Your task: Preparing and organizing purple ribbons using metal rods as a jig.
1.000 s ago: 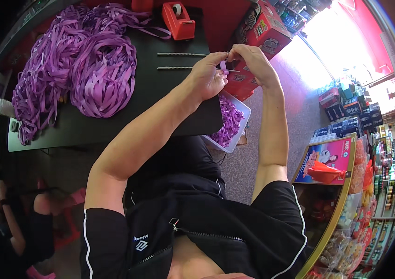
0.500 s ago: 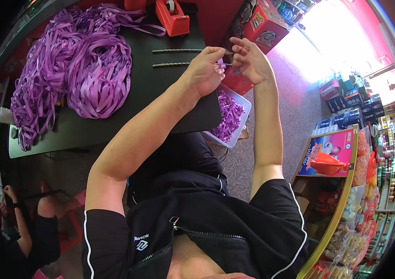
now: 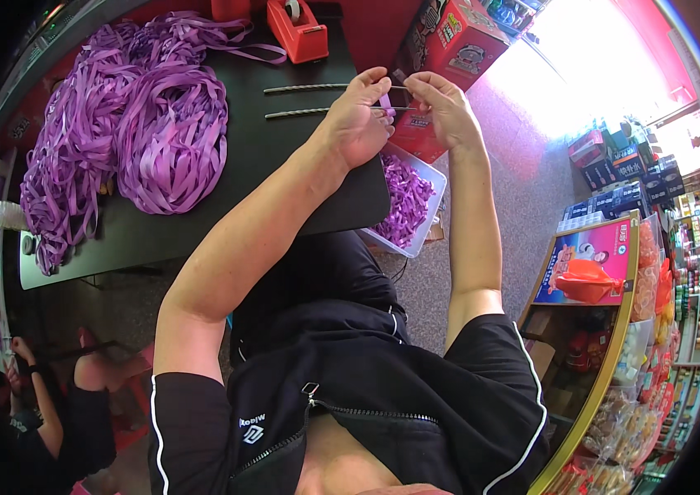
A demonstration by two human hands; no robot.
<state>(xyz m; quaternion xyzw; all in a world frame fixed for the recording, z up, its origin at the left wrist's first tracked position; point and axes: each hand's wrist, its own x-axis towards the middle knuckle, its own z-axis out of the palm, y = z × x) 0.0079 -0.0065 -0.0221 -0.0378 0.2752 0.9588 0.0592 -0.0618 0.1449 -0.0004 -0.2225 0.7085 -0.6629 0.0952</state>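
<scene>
A: Where are the hands?

B: Both are raised over the far right corner of the black table (image 3: 284, 165). The left hand (image 3: 358, 124) has its fingers curled in, pinching a small purple piece of ribbon (image 3: 384, 108) at the tips. The right hand (image 3: 447, 107) meets it from the other side, thumb and forefinger closed on the same spot, and a thin grey metal rod (image 3: 399, 87) pokes out between them

A: So the ribbon piece sits between the two hands?

B: Yes, right where the fingertips meet, held in the air above the table edge. It is too small to tell how it is folded

A: What lies close by?

B: Two long thin grey metal rods (image 3: 305, 99) lie side by side on the table, just left of the left hand. Below the hands, a white rectangular plastic tray (image 3: 435, 206) filled with cut purple ribbon pieces (image 3: 404, 202) sticks out from under the table edge

A: And further out?

B: A big heap of loose purple ribbon loops (image 3: 119, 132) covers the left half of the table. A red tape dispenser (image 3: 299, 31) stands at the far edge. A red cardboard box (image 3: 449, 41) is beyond the right hand, and a shop shelf with colourful packages (image 3: 614, 272) runs along the right
</scene>
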